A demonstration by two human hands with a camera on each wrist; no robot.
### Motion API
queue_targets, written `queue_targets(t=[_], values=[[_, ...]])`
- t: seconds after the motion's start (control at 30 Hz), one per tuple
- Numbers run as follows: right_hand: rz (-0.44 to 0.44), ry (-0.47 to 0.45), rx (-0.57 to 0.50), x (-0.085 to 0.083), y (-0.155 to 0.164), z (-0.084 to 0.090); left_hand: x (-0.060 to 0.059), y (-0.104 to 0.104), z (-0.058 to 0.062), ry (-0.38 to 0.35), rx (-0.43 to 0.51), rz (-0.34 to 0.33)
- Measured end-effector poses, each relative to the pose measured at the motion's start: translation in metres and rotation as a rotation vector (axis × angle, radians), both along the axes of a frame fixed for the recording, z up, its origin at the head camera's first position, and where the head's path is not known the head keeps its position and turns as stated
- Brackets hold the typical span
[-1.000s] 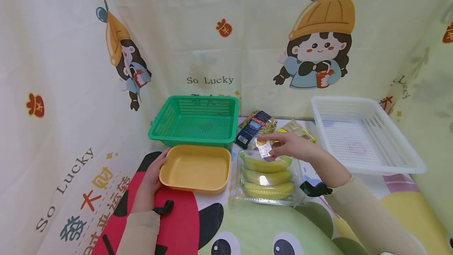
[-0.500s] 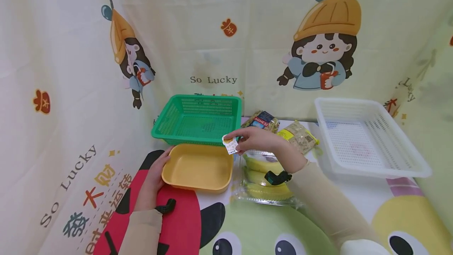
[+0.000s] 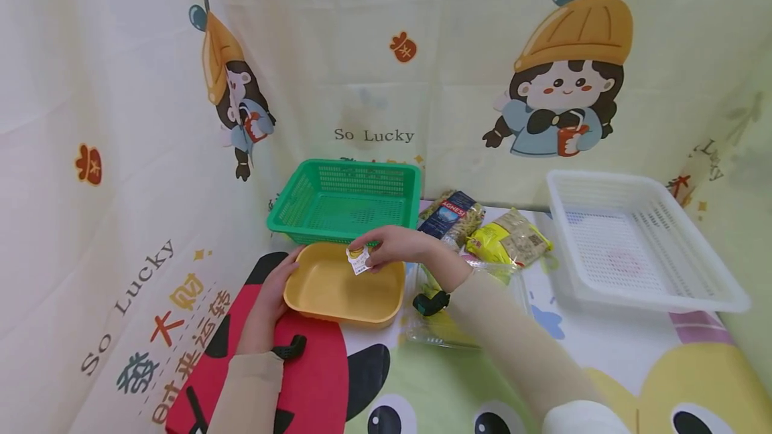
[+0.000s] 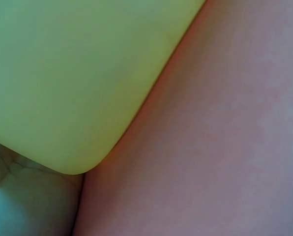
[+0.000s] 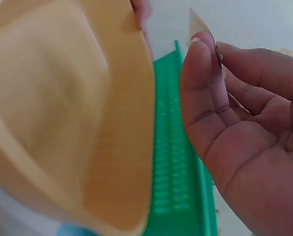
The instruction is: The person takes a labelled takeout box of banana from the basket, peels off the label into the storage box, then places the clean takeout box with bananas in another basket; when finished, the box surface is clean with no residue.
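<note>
My left hand [image 3: 274, 290] holds the left side of a yellow plastic tub [image 3: 344, 297], with a fingertip at its rim in the right wrist view. In the left wrist view the palm [image 4: 28, 196] lies against the tub. My right hand [image 3: 398, 245] pinches a small white paper label [image 3: 358, 260] with a yellow picture, between thumb and fingers. It is above the tub's inside, and the right wrist view shows the label [image 5: 200, 24] edge-on. Beneath the right forearm lies a clear plastic box [image 3: 443, 330] of bananas, mostly hidden.
A green basket [image 3: 344, 213] stands right behind the tub. To its right lie an Agnesi pasta bag [image 3: 452, 216] and a yellow-and-clear bag [image 3: 509, 238]. A white basket [image 3: 639, 246] stands at the right. A printed curtain [image 3: 452, 86] hangs behind.
My right hand has carried the label leftward, from above the banana box to over the tub. The left hand keeps its hold on the tub. The head view has shifted slightly.
</note>
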State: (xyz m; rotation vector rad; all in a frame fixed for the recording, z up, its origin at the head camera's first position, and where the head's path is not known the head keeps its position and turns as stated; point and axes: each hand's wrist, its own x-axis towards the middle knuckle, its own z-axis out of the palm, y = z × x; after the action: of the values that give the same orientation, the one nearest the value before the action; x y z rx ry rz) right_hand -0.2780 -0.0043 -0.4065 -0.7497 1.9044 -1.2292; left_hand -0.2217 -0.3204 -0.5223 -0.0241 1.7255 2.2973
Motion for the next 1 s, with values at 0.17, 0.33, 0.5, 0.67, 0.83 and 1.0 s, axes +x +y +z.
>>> queue_targets(t=[0.17,0.33,0.5,0.67,0.83,1.0], values=[[0.002,0.015,0.023,-0.002,-0.022,-0.011,-0.005,-0.001,-0.008,0.002,-0.016,0.016],[0.004,0.044,0.065,-0.006,-0.041,-0.022,-0.008,-0.001,-0.01,0.005,-0.035,0.033],[-0.007,0.05,0.102,-0.012,-0.059,-0.035,-0.01,0.001,-0.01,-0.014,-0.039,0.029],[-0.015,0.013,0.123,-0.015,-0.074,-0.044,-0.009,0.002,-0.01,-0.019,-0.027,0.024],[-0.004,-0.003,0.137,-0.014,-0.086,-0.049,-0.007,0.002,-0.01,-0.005,-0.018,0.022],[-0.004,0.022,0.159,-0.016,-0.097,-0.062,-0.008,0.002,-0.011,-0.01,-0.02,0.031]])
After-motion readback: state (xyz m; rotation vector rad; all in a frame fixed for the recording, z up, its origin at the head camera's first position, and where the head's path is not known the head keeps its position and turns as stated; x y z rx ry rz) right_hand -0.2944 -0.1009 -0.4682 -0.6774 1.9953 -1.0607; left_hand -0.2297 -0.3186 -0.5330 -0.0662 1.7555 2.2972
